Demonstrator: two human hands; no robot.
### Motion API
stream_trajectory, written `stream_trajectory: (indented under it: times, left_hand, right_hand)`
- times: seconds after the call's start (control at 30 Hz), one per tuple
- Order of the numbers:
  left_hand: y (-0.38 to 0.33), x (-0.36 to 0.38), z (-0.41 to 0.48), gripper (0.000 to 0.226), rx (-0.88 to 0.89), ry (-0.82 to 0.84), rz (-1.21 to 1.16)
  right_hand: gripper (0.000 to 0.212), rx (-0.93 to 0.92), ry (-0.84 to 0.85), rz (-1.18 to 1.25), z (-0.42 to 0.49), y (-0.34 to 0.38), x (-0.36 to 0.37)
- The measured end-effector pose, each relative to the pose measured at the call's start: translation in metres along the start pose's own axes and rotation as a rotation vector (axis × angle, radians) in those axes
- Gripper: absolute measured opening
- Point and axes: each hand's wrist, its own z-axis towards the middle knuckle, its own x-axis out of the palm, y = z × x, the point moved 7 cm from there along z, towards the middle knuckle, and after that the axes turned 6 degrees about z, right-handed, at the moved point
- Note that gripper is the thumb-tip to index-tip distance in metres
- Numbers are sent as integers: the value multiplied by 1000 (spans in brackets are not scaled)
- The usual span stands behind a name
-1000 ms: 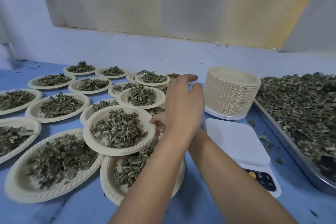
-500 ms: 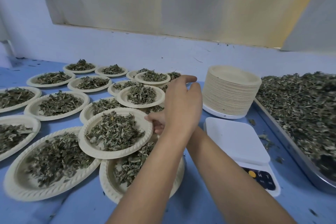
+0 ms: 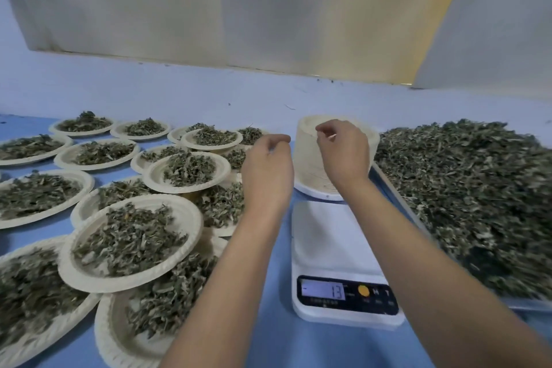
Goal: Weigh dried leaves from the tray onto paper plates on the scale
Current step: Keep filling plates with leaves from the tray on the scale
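Risk noted: the white digital scale (image 3: 328,236) reads 13 with its platform bare, so unless zeroed, I judge the next portion would weigh wrong. Two plates could also lift together from the tall stack of beige paper plates (image 3: 310,164) at its 12 o'clock. The right hand (image 3: 343,152) curls its fingers at the stack's top and the left hand (image 3: 267,170) curls beside it; I cannot tell what either grips. Crumbly grey-green dried leaves (image 3: 466,194) lie heaped in the metal tray (image 3: 385,185) at 3 o'clock.
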Motion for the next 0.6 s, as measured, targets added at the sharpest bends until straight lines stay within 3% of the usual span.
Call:
stream_trajectory:
  times: [0.1,0.23,0.6]
  left_hand:
    - [4,9,0,27,-30,11,-20]
    - [10,13,2,27,-34,20,-10]
    - [16,16,0,31,-28,3,-44]
  right_hand:
    - [30,-70,94,-219,19,-11,-10]
    - [31,-165,272,-321,21,-13,1]
    - [25,-288,291,-491,20,-8,13]
